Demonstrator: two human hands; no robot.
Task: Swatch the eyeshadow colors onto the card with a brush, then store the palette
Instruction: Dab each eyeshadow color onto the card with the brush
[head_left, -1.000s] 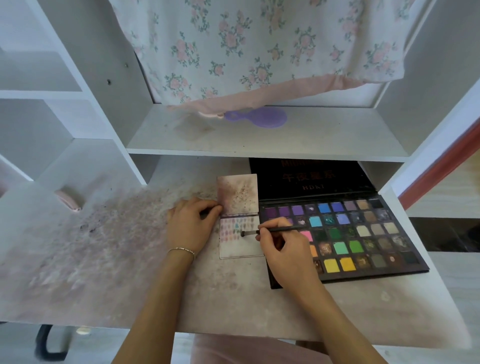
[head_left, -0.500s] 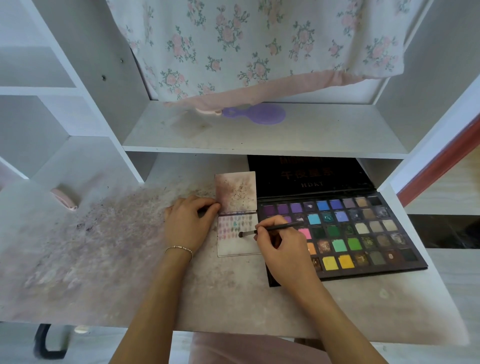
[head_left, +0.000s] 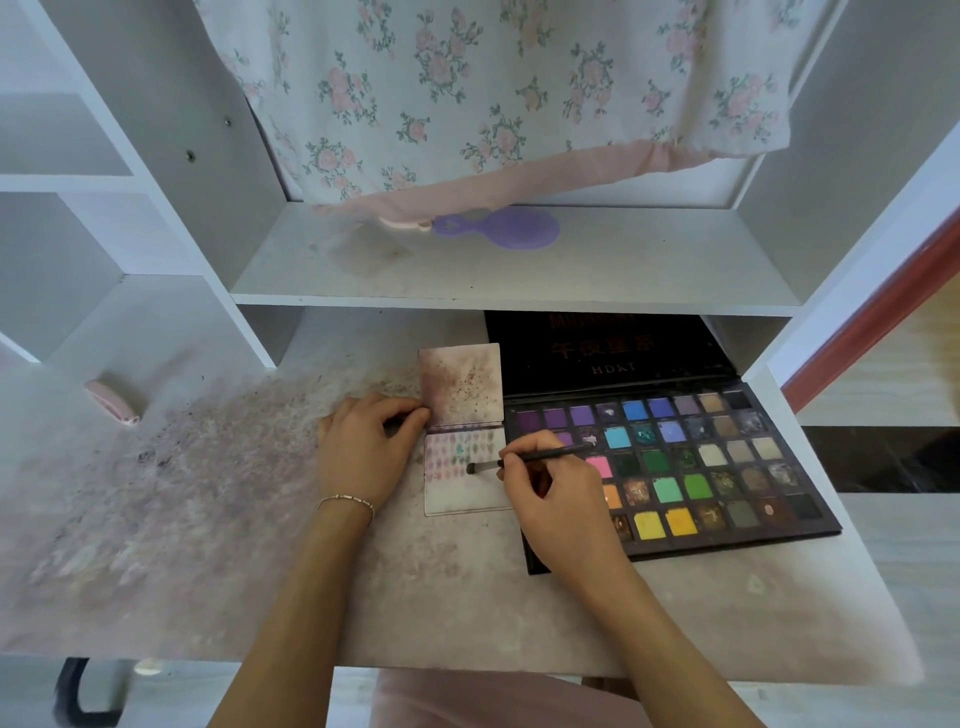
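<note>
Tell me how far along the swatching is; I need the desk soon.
Partly done: the card already carries rows of small colour dabs across its top, with the lower part bare. In hand: the right hand holds the brush, tip on the card, while the left hand steadies it. Left: more swatches, then storing the palette, which lies open.

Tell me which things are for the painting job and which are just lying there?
For the job: brush in the right hand, card held by the left hand, palette.

Just lying about: purple mirror, flowery cloth, pink thing on the desk.
</note>
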